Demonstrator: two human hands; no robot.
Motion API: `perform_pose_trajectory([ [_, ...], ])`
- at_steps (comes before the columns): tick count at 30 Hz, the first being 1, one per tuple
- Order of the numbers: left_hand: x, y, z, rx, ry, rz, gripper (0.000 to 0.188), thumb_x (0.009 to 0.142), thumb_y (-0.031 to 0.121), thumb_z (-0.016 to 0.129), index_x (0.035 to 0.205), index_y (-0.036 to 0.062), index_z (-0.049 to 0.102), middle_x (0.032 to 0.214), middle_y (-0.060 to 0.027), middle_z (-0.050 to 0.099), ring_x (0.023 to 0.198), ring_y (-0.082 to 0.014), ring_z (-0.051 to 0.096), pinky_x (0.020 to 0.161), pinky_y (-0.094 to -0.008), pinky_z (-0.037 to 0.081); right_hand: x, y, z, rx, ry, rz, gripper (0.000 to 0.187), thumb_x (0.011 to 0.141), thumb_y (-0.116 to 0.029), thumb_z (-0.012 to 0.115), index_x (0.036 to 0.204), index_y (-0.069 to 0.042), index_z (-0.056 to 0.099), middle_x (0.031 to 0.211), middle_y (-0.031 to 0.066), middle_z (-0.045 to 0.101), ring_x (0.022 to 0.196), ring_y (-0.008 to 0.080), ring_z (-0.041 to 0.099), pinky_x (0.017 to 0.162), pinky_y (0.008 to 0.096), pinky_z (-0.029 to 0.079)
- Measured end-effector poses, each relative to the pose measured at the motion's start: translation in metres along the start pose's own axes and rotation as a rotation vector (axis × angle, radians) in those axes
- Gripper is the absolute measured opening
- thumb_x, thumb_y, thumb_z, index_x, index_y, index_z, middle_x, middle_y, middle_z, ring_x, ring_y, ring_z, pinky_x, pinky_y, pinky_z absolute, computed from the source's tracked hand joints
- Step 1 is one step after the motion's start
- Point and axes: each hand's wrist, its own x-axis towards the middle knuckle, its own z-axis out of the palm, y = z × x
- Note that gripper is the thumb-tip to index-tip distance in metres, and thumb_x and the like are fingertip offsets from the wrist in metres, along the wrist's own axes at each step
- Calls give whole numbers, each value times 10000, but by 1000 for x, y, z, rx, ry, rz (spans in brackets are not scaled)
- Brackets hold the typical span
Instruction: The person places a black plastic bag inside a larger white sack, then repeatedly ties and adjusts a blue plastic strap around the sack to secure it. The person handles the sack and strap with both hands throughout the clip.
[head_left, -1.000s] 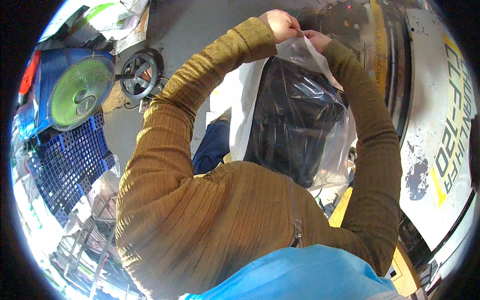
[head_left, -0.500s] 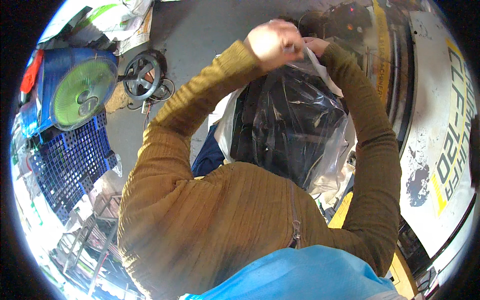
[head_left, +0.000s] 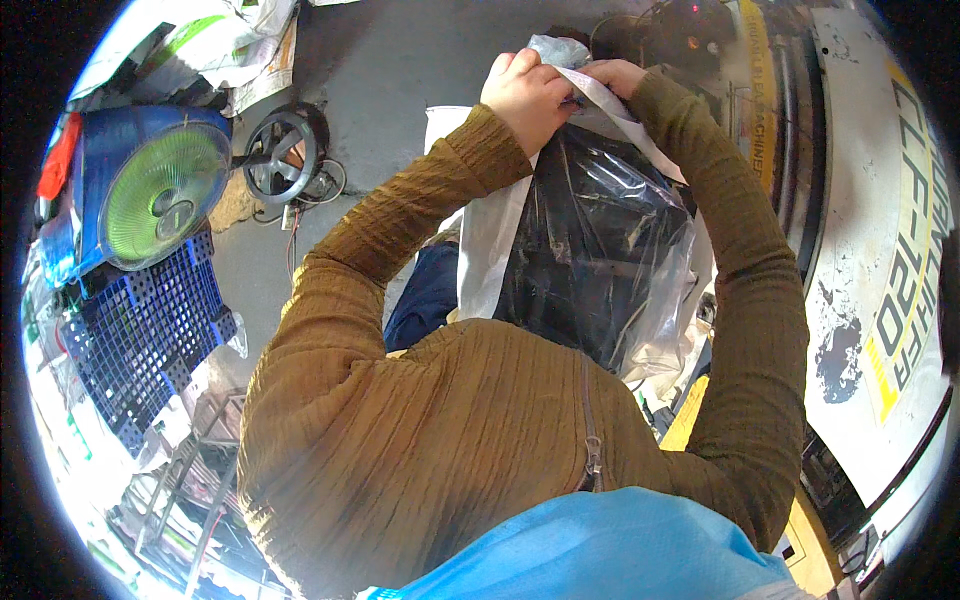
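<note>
While the left hand [head_left: 528,102] and right hand [head_left: 618,76] meet, the clear plastic [head_left: 600,235] wants gentle handling

Spread before the body, the plastic has its far end up at the hands; something black shows through it. A white strip [head_left: 640,132] runs from between the hands toward the right sleeve [head_left: 740,225]. The left fingers are curled together by its far end, but I cannot tell whether they clamp it; the right fingers reach in from the right, tips partly hidden, their grip equally unclear. Crumpled pale plastic [head_left: 558,50] sits just beyond.

Keeping the strip flat, pinching close to its edge and pulling evenly with both hands should help avoid tears and creases. A fan [head_left: 165,195] stands well to the left.
</note>
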Motion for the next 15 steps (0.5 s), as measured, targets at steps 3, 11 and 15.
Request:
perform_pose_trajectory([
  [3,1,2,6,42,33,15,162,696,256,635,791,125,628,829,10,609,895,-212,497,809,-379,366,0,-4,-5,-109,16,-21,249,798,-113,548,1022,-32,623,948,40,629,799,99,571,668,233,464],
  [11,-4,-1,-20,-291,-212,-162,143,706,234,580,764,110,622,815,-41,607,942,-228,499,892,-395,304,-27,-41,-4,202,22,-87,253,790,-120,540,1008,-17,616,908,65,613,799,116,555,712,254,465],
  [15,-9,0,-38,-455,-323,-229,144,762,221,552,801,97,615,781,-76,598,793,-203,550,743,-316,407,-59,-98,-7,-135,376,-331,264,783,-142,575,1018,-27,605,912,51,613,784,128,561,708,288,478],
])
